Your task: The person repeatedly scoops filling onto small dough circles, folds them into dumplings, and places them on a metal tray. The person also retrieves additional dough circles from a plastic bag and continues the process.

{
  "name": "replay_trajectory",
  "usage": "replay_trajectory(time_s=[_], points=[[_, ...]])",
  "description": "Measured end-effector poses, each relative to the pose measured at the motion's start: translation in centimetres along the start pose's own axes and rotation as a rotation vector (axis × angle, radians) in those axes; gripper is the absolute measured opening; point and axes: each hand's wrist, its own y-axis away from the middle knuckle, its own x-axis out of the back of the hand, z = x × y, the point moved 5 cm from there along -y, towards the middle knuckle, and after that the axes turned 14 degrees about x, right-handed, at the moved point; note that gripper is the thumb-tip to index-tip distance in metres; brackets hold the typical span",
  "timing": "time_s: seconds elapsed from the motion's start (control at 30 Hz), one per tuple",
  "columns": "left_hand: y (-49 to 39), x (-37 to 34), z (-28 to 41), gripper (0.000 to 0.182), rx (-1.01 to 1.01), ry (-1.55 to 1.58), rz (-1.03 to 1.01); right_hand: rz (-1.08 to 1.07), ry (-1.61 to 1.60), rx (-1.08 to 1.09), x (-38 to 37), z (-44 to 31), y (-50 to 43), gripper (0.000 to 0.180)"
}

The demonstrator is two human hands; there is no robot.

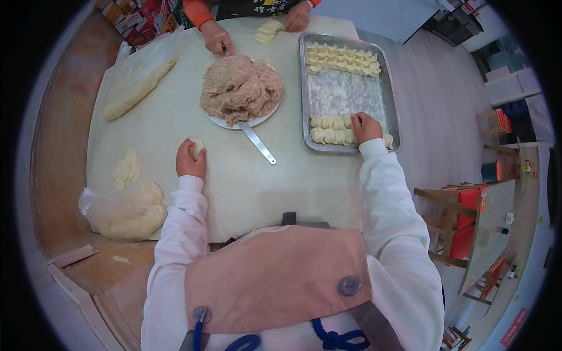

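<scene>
My left hand (191, 159) holds a round dough wrapper (198, 148) over the table's left part. At the right, my right hand (367, 127) is inside a metal tray (306, 109), its fingertips at the end of a near row of dumplings (338, 122); whether they grip a dumpling I cannot tell. Floury bare metal lies between the near rows and the far rows of dumplings (342, 59). A mound of minced filling (241, 87) sits on a white plate (263, 118) between my hands. A flat metal spatula (258, 142) has one end in the filling, its handle towards me.
Across the table (263, 193), a co-worker's hand (218, 40) grips a handle at the filling; their other hand (297, 17) touches stacked wrappers (268, 31). Loose wrappers (126, 170), bagged dough (131, 213) and a long dough piece (140, 90) lie left.
</scene>
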Motion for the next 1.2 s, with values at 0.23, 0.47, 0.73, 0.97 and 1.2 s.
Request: replay_trajectory(time_s=[0.23,0.47,0.73,0.97,1.2], points=[[0.2,0.2,0.7,0.017,-0.184,-0.188,0.100,-0.066,0.022,0.046,-0.7,0.3,0.7,0.029],[0.3,1.4,-2.6,0.020,0.470,0.444,0.233,0.144,0.052,0.330,0.4,-5.1,0.9,0.020],[6.7,1.6,10.2,0.032,0.635,1.460,-0.661,-0.195,-0.847,0.412,-3.1,-22.4,2.9,0.020],[8.6,4.3,13.7,0.040,0.386,1.236,-0.676,-0.361,-1.193,0.153,-1.7,-27.3,4.9,0.025],[9.5,5.7,14.4,0.037,0.279,1.092,-0.563,-0.344,-1.133,0.188,-0.5,-27.1,6.0,0.025]])
